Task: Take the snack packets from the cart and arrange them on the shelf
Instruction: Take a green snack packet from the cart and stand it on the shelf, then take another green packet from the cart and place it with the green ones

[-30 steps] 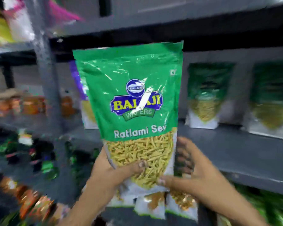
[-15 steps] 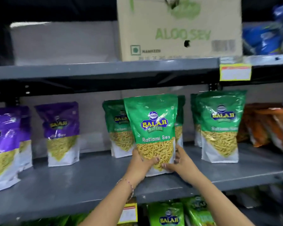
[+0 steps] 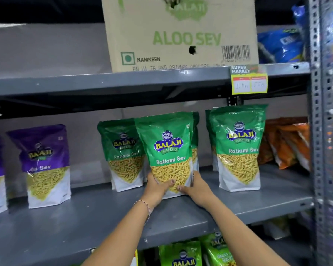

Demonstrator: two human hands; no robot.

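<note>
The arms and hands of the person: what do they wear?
Both forearms are bare, with no sleeves and no gloves. The left hand has a thin beaded bracelet at its wrist. The right hand shows no ring, watch or band.

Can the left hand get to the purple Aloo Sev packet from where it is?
Probably yes. The left hand is busy gripping the held Ratlami Sev packet, but bare shelf lies between it and the purple Aloo Sev packet; nothing blocks the way once it lets go.
</note>
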